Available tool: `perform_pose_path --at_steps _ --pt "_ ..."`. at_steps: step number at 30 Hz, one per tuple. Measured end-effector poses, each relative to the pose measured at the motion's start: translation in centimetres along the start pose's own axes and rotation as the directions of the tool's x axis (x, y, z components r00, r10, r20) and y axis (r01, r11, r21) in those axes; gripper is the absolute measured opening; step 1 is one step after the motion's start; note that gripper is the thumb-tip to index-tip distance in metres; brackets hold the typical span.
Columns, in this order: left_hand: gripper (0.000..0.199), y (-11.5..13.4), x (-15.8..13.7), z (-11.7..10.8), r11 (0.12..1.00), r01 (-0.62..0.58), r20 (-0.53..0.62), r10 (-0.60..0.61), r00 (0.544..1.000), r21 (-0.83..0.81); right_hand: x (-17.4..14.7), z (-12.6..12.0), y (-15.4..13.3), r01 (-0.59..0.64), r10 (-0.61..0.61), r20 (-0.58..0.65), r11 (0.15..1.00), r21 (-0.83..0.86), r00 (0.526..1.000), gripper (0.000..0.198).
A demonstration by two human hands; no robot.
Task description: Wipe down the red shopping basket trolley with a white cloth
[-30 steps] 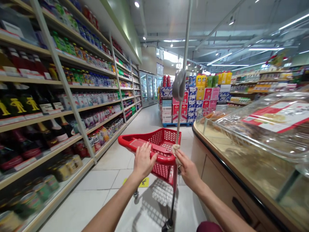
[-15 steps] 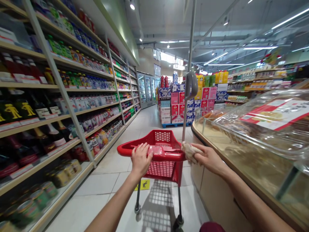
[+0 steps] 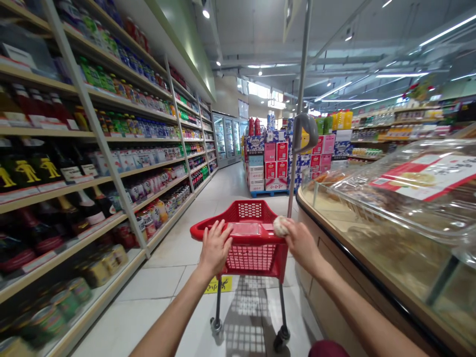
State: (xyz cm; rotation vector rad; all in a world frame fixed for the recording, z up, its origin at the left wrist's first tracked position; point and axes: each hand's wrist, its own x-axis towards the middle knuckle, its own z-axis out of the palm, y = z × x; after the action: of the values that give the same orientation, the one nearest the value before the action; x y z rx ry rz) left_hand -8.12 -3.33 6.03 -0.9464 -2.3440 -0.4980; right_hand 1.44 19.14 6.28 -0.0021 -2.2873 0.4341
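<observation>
A small red shopping cart with a perforated plastic basket stands right in front of me, its pole rising at the right side with a grey part on it. My left hand lies over the left part of the cart's handle, fingers curled over the bar. Bunched in the closed fingers of my right hand is a whitish cloth, which touches the right end of the handle. Most of the cloth is hidden by that hand. A clear label panel sits in the handle's middle.
Shelves of bottles and cans line the left side. On the right is a counter with clear plastic food packs. Stacked drink boxes stand ahead on a blue pallet, and glass-door fridges are farther back.
The cart's handle and pole have shifted right and turned slightly. My right hand has moved left and closed more around the cloth, while my left hand stays on the handle with its fingers reaching farther over.
</observation>
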Motion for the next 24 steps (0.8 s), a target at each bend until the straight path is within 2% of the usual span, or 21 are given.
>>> perform_pose_path --at_steps 2,3,7,9,13,15,16,19,21,24 --pt "0.036 -0.3 -0.3 0.2 0.999 0.042 -0.034 -0.042 0.999 0.010 0.1 -0.3 1.2 -0.107 0.105 -0.038 0.994 -0.039 0.994 0.042" --pt "0.036 -0.2 -0.4 0.4 0.999 0.052 -0.040 -0.052 0.998 0.007 0.0 0.1 1.1 -0.115 0.113 -0.044 0.993 -0.040 0.993 0.043" --pt "0.037 0.6 -0.3 1.1 0.999 0.049 -0.034 -0.049 0.998 0.001 -0.4 2.8 -2.0 0.068 -0.067 -0.038 0.997 0.019 0.997 0.045" --pt "0.038 0.9 -0.3 1.2 0.999 0.035 -0.030 -0.035 0.999 0.005 -0.4 2.7 -2.2 0.088 -0.087 -0.016 0.996 0.021 0.996 0.045" --pt "0.038 1.2 -0.5 1.3 1.000 0.008 -0.032 -0.007 0.999 0.018 0.4 0.0 0.3 -0.122 0.125 0.014 0.986 -0.109 0.992 0.041" --pt "0.038 1.4 -0.5 1.5 0.999 0.012 -0.049 -0.010 0.999 0.034 0.8 -0.1 0.0 -0.165 0.168 0.012 0.978 -0.129 0.986 0.040" --pt "0.038 1.5 -0.4 1.6 0.999 0.012 -0.054 -0.010 0.999 0.040 0.8 0.3 -0.7 -0.135 0.138 0.018 0.985 -0.112 0.990 0.041" --pt "0.041 1.3 -0.5 1.6 0.999 -0.020 -0.040 0.021 0.999 0.045 0.5 2.1 -3.1 0.067 -0.066 0.043 0.998 -0.020 0.997 0.043" --pt "0.044 0.8 -0.6 1.5 0.998 -0.055 -0.024 0.056 0.998 0.037 0.3 2.4 -3.1 0.110 -0.110 0.064 0.994 0.010 0.992 0.043" --pt "0.045 0.3 -0.8 1.3 0.997 -0.069 -0.026 0.069 0.997 0.017 0.4 1.5 -1.2 -0.061 0.062 0.047 0.998 -0.033 0.997 0.044"
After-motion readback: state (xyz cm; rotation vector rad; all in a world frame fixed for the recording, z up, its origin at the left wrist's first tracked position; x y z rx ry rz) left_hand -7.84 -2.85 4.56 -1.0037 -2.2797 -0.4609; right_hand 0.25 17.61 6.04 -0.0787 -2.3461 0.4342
